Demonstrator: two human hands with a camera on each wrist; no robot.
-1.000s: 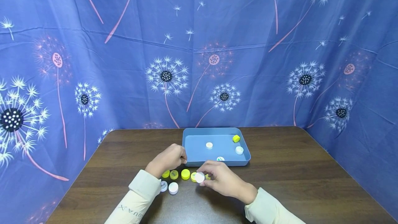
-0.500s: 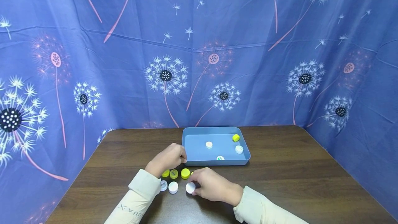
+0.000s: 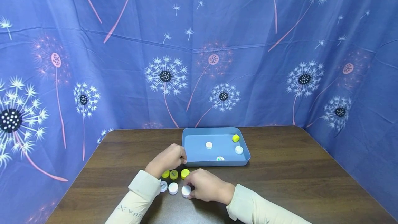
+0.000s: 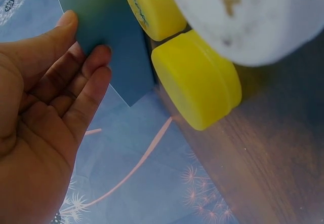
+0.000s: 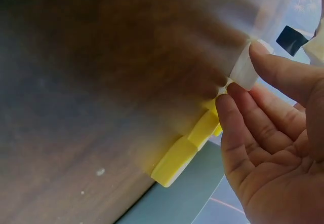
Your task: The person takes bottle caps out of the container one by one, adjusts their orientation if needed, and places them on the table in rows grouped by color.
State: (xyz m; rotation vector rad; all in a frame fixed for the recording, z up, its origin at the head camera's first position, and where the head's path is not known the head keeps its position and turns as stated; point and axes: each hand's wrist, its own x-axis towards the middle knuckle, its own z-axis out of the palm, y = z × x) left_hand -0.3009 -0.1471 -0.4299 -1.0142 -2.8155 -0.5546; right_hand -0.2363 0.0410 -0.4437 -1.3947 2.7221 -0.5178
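My right hand (image 3: 205, 186) pinches a white bottle cap (image 3: 186, 192) between thumb and fingertips, low over the table in front of the tray. In the right wrist view this cap (image 5: 244, 74) shows edge-on at the fingertips. A second white cap (image 3: 173, 188) and a printed white cap (image 3: 163, 186) lie to its left. Behind them yellow caps (image 3: 173, 174) form a row, partly hidden by my hands. My left hand (image 3: 169, 157) holds the near left corner of the blue tray (image 3: 217, 163); its thumb and fingers meet the tray wall in the left wrist view.
Inside the tray are a white cap (image 3: 209, 145), a yellow cap (image 3: 236, 138), another white cap (image 3: 239, 150) and a green-printed cap (image 3: 220, 158) by the near wall. The brown wooden table (image 3: 295, 168) ends at a blue dandelion curtain (image 3: 264, 78).
My right hand has carried the white cap left and toward me, down beside the other white caps. Left hand and tray stay in place.
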